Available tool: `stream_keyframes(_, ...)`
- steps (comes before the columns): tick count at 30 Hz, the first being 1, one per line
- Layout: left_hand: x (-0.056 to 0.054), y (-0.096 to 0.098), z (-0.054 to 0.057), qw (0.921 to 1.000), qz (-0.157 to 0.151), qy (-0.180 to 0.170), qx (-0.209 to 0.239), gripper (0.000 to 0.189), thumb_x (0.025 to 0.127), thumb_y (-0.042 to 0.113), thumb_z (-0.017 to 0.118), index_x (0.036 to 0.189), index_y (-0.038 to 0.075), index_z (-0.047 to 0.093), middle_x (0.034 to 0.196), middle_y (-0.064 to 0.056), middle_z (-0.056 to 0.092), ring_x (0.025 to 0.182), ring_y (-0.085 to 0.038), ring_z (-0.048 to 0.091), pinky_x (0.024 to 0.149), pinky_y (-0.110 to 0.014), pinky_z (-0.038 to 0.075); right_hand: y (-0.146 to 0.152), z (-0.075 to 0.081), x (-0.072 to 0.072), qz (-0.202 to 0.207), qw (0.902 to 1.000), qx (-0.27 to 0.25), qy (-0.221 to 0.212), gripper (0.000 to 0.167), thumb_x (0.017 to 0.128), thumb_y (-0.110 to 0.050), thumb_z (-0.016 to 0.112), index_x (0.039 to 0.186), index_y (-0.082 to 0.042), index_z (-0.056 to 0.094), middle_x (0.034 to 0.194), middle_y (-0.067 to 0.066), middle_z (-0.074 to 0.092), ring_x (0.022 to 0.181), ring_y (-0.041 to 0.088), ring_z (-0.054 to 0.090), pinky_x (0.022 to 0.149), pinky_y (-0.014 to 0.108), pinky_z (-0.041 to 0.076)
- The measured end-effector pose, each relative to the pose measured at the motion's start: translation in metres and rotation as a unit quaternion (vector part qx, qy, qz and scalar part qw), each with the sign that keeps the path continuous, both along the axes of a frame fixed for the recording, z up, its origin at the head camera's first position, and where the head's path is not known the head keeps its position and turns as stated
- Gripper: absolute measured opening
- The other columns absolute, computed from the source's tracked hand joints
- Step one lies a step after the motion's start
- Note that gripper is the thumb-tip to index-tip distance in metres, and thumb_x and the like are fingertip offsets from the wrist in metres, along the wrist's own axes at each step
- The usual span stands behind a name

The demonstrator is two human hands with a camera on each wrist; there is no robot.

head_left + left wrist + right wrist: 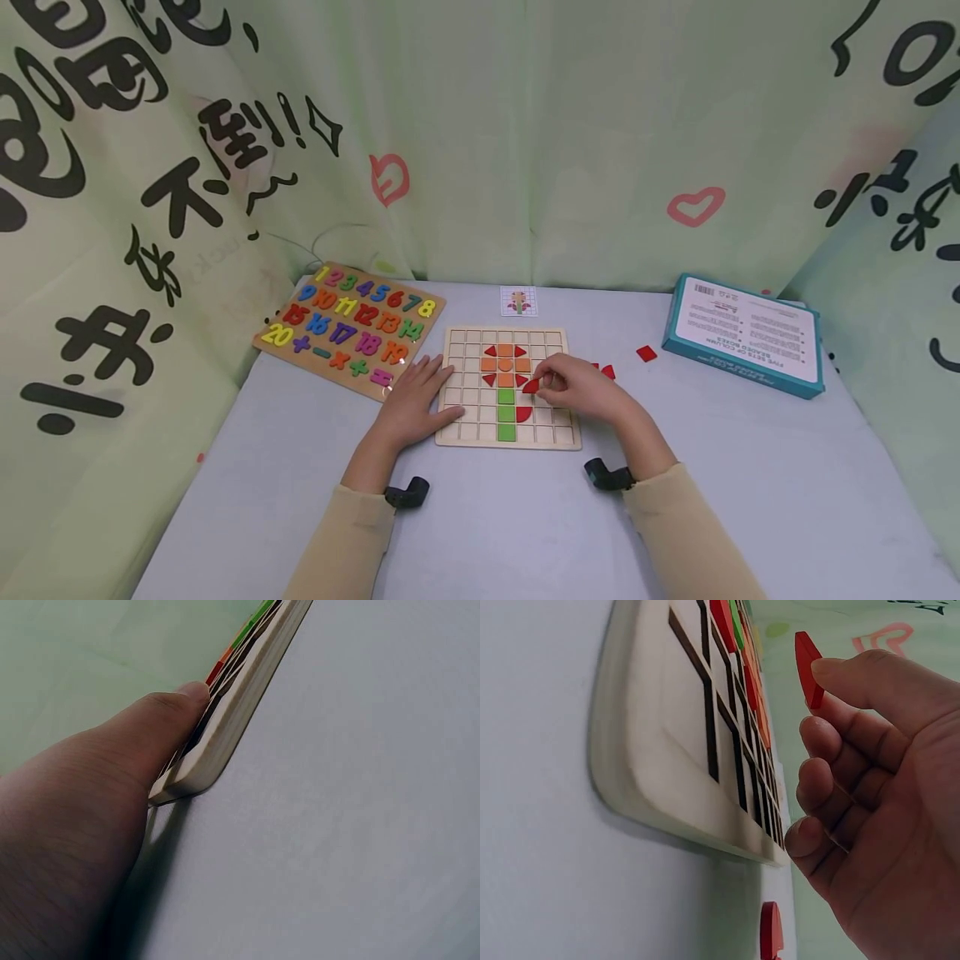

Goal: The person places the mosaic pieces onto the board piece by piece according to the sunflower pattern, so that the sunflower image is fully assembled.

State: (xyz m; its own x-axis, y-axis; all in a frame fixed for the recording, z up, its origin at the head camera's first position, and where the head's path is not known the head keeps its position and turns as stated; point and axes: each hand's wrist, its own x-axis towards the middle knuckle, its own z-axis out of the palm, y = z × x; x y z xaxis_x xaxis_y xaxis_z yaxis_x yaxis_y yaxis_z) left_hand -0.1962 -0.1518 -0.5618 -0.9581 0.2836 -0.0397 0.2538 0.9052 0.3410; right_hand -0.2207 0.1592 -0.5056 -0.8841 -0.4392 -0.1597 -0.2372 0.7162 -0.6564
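Note:
A wooden grid board (465, 431) lies on the table with orange, red and green pieces set in its cells. My left hand (411, 402) rests at the board's left edge, fingers straight and thumb on the rim. Over the right half of the board, my right hand (581, 387) pinches a red piece (808, 671) between thumb and index finger, held above the surface. Below it, a red quarter-round piece (523, 414) sits beside the column of green squares (507, 414). A small picture card (519, 301) with a similar coloured figure lies behind the board.
A number puzzle board (352, 333) lies at the left, close to my left hand. Loose red pieces (608, 372) lie right of the board, with a red square (647, 354) farther out. A teal box (742, 333) stands at the back right. Curtains (525, 150) enclose the table.

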Motion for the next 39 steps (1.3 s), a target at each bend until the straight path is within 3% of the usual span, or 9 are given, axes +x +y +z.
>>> stream_keyframes(20, 0.001, 0.000, 0.000, 1.0000, -0.003, 0.007, 0.000, 0.081, 0.088, 0.068, 0.055, 0.153, 0.024, 0.038, 0.164, -0.001, 0.027, 0.155, -0.025, 0.016, 0.126, -0.049, 0.014, -0.013, -0.013, 0.000, 0.022, 0.9984, 0.052, 0.005, 0.022, 0.086, -0.025, 0.075, 0.105, -0.019, 0.066, 0.086, -0.003, 0.058, 0.084, 0.015, 0.054, 0.072, 0.027, 0.049)
stream_keyframes(39, -0.001, 0.001, 0.001, 1.0000, -0.001, -0.002, -0.003, 0.083, 0.086, 0.071, 0.055, 0.154, 0.025, 0.037, 0.165, 0.000, 0.025, 0.155, -0.024, 0.014, 0.126, -0.048, 0.013, -0.013, -0.015, -0.001, 0.014, 0.9990, 0.042, -0.006, 0.023, 0.085, -0.024, 0.076, 0.106, -0.020, 0.066, 0.084, -0.003, 0.058, 0.081, 0.015, 0.054, 0.069, 0.028, 0.049)
